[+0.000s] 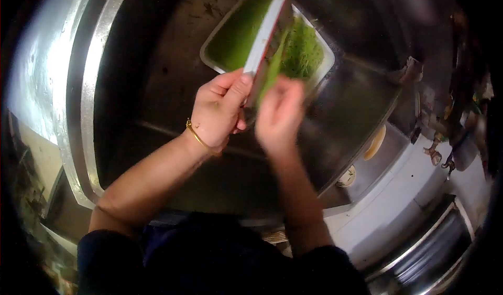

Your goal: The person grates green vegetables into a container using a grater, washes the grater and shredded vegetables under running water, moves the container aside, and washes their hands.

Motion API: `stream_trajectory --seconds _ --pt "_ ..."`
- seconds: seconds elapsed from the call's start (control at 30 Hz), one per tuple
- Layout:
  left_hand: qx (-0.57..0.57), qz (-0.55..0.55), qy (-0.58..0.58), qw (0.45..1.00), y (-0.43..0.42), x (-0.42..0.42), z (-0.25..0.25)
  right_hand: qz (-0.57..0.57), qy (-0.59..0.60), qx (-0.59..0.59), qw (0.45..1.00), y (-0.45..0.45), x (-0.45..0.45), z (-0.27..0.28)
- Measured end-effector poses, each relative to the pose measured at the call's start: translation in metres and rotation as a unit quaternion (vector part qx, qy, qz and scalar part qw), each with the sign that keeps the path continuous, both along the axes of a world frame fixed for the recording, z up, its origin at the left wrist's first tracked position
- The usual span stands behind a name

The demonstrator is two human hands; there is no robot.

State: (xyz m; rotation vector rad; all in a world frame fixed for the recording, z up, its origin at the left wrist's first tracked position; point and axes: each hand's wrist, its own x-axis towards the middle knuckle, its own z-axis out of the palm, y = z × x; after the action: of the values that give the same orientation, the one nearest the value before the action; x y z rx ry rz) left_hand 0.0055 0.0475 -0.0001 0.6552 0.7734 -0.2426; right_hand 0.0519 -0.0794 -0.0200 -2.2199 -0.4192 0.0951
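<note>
My left hand point(217, 106), with a gold bracelet at the wrist, is closed around the near end of a long, flat white tool point(264, 35) with a thin red line along its side. The tool is seen nearly edge-on, tilted over a white tub point(329, 67), so its working face is hard to make out. On the tool's right side my right hand point(281, 111), blurred by motion, is closed on a long, thin green vegetable piece point(273, 67). Fine green shreds point(304, 48) lie in the right part of the tub; its left part looks smooth green.
The tub stands on a dark surface point(220, 174) with scraps scattered behind it. A curved metal rim point(89, 95) runs along the left. To the right are a yellowish round object point(375, 142), a small pale dish point(347, 176) and a tap point(434, 152).
</note>
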Motion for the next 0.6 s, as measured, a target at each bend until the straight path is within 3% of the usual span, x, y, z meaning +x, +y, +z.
stream_trajectory --seconds 0.07,0.13,0.23,0.33,0.4,0.5,0.53,0.6 --pt "0.012 0.001 -0.003 1.000 0.000 -0.003 -0.009 0.014 -0.066 -0.026 0.997 0.000 -0.009 -0.016" --pt "0.023 -0.032 -0.002 0.999 -0.007 -0.007 -0.004 -0.088 -0.013 -0.090 0.992 0.012 0.044 -0.009" --pt "0.011 -0.055 0.016 0.998 -0.009 -0.006 0.006 -0.120 -0.034 -0.095 0.988 0.010 0.104 -0.017" --pt "0.001 0.005 0.014 1.000 -0.003 0.001 -0.001 -0.039 -0.040 -0.094 0.994 0.005 0.027 0.006" --pt "0.002 0.034 0.006 0.999 0.000 0.001 -0.009 -0.019 0.025 -0.062 0.998 0.007 -0.019 0.002" --pt "0.027 -0.031 0.014 0.999 -0.007 -0.006 -0.005 -0.098 -0.030 -0.077 0.992 0.011 0.048 -0.020" --pt "0.027 -0.056 0.020 0.998 -0.008 -0.005 0.001 -0.134 0.000 -0.082 0.988 0.011 0.079 -0.027" --pt "0.014 -0.046 0.023 0.999 -0.006 -0.005 0.002 -0.108 -0.024 -0.075 0.991 0.005 0.095 -0.029"
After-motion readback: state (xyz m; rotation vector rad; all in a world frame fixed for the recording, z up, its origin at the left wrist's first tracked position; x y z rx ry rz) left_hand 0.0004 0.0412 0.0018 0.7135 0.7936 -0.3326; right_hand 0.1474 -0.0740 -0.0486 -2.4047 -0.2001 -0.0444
